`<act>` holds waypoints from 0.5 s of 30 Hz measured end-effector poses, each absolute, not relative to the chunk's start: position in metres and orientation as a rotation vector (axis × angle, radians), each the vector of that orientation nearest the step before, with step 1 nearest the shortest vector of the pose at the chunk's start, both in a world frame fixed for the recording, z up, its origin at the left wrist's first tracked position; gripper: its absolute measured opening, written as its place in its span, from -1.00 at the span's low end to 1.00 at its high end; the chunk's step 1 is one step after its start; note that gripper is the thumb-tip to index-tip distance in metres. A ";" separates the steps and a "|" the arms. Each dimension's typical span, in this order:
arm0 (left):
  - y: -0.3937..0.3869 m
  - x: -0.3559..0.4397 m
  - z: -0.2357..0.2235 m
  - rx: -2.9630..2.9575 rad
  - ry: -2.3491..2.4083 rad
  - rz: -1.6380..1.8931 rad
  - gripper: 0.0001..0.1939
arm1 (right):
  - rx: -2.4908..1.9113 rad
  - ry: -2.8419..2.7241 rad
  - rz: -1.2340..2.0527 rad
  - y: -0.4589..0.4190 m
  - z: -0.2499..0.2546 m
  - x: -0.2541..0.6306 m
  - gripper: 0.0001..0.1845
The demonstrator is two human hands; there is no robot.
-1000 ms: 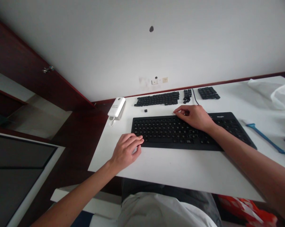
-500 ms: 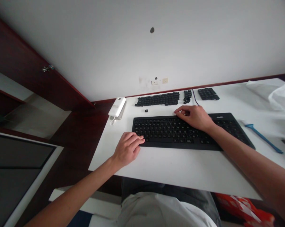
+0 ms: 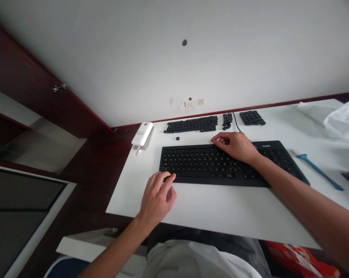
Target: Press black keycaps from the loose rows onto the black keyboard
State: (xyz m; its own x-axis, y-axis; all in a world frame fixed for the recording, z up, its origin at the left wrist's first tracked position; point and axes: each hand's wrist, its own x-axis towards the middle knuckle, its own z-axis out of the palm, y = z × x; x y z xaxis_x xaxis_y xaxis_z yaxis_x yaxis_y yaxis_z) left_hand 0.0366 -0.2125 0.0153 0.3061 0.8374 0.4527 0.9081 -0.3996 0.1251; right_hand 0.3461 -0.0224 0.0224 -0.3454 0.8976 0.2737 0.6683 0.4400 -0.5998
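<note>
A black computer keyboard (image 3: 202,174) lies on the white table, its switches mostly bare of keycaps. My left hand (image 3: 157,195) is at its near left corner, fingers apart and fingertips touching the bottom-row keys. Across the upper middle of the keyboard rests my right hand (image 3: 236,147), its thumb and index finger curled together at the far edge. Whatever may be between those fingertips is too small to make out. A single keycap (image 3: 178,138) sits beyond the far edge. Loose keycaps lie in a long block (image 3: 192,124), a small group (image 3: 227,120) and a number-pad block (image 3: 252,117).
A white power bank (image 3: 143,133) with a short cable is at the table's left end. On the right lie a blue stick-like tool (image 3: 321,172) and a crumpled white plastic bag (image 3: 341,119). The wall with its sockets (image 3: 194,102) stands behind the table.
My left hand has drawn slightly back toward me along the keyboard's near left corner, and its fingers have spread. The right hand keeps its place on the keyboard. The whole view has shifted slightly.
</note>
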 end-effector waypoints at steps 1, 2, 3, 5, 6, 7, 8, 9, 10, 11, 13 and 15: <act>-0.214 0.037 0.015 -2.397 -1.645 -0.680 -0.53 | -1.311 -2.123 0.522 -0.022 0.023 0.346 -0.75; -0.215 0.038 0.015 -2.385 -1.660 -0.673 -0.53 | -1.313 -2.124 0.521 -0.022 0.023 0.346 -0.75; -0.215 0.039 0.015 -2.375 -1.671 -0.663 -0.53 | -1.315 -2.126 0.520 -0.023 0.023 0.346 -0.75; -0.216 0.041 0.015 -2.355 -1.692 -0.635 -0.53 | -1.317 -2.128 0.523 -0.023 0.023 0.345 -0.74; -0.216 0.043 0.015 -2.344 -1.704 -0.619 -0.53 | -1.318 -2.128 0.528 -0.023 0.024 0.345 -0.74; -0.217 0.044 0.016 -2.330 -1.717 -0.604 -0.53 | -1.321 -2.127 0.534 -0.023 0.024 0.345 -0.73; -0.218 0.046 0.016 -2.316 -1.732 -0.591 -0.53 | -1.326 -2.124 0.541 -0.023 0.024 0.345 -0.73; -0.218 0.048 0.016 -2.304 -1.745 -0.583 -0.52 | -1.330 -2.120 0.546 -0.023 0.024 0.345 -0.74; -0.219 0.049 0.016 -2.293 -1.758 -0.582 -0.52 | -1.334 -2.115 0.550 -0.023 0.024 0.345 -0.74; -0.219 0.050 0.016 -2.283 -1.769 -0.586 -0.52 | -1.335 -2.112 0.552 -0.023 0.023 0.345 -0.74; -0.220 0.050 0.015 -2.271 -1.787 -0.600 -0.51 | -1.329 -2.109 0.555 -0.023 0.023 0.346 -0.75; -0.219 0.050 0.015 -2.273 -1.791 -0.609 -0.50 | -1.318 -2.114 0.552 -0.023 0.022 0.346 -0.75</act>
